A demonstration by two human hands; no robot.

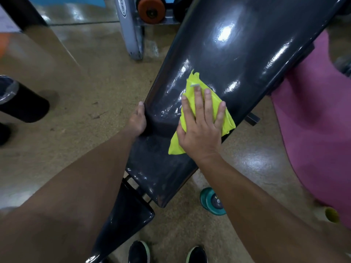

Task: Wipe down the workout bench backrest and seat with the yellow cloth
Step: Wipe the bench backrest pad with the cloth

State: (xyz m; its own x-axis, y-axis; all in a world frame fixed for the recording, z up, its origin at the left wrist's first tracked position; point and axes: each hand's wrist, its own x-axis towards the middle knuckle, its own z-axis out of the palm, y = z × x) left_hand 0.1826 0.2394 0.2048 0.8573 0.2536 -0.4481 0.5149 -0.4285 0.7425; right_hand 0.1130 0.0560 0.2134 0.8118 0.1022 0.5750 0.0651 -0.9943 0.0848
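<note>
— Where is the yellow cloth [206, 112]?
— Flat on the black backrest [224, 59], low down, just above the seat [121, 221]. The right hand [201, 128] presses it, fingers spread, grip open.
— The left hand [137, 121]?
— Its grip is closed on the backrest's left edge.
— Anything nearby?
— A teal dumbbell [212, 202] on the floor.

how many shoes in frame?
2. Both black shoes sit at the bottom edge: one beside the black bench seat, the other further right. Both partly cropped.
</note>
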